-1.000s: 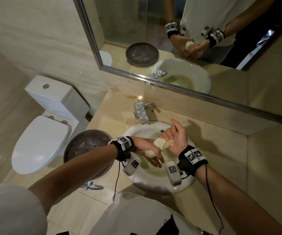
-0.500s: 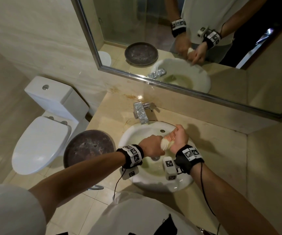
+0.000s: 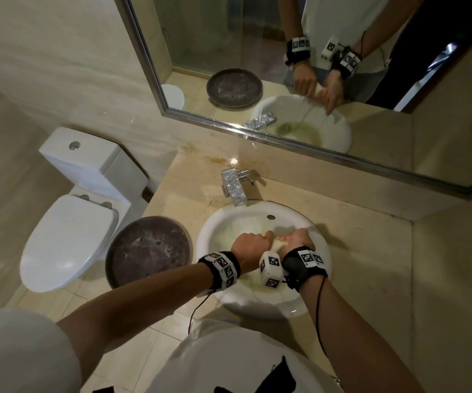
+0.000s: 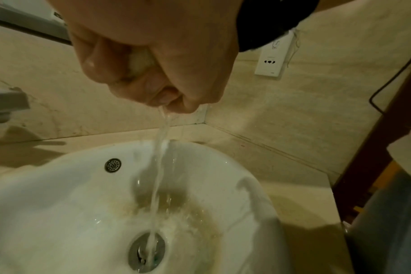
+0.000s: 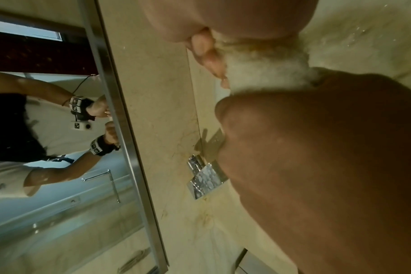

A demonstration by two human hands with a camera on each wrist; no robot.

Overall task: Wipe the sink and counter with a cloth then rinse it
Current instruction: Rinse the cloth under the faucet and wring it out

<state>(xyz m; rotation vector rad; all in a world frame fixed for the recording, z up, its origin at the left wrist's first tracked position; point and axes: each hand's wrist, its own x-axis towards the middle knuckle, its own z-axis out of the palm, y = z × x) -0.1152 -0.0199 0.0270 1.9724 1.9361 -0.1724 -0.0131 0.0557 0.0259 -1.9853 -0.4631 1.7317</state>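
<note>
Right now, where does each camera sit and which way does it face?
Head: above, looking down at sink, both forearms, left hand, right hand.
Left wrist: under the fist, facing drain; water streams down.
Right wrist: sideways toward mirror; cloth between hands.
Shared: faucet, cloth.

Cloth [image 3: 276, 244] — mostly hidden in fists

We note a white sink [image 3: 260, 303], yellowish staining around its drain. Cloth [image 5: 265, 68]: off-white, orange-tinged at one end. Table [image 3: 368, 251]: beige marble with faint veins, rust-brown stain near the chrome faucet [image 3: 233, 187]. Wristbands [image 3: 223, 269]: black, carrying black-and-white square markers. Toilet [image 3: 70, 222]: white.
</note>
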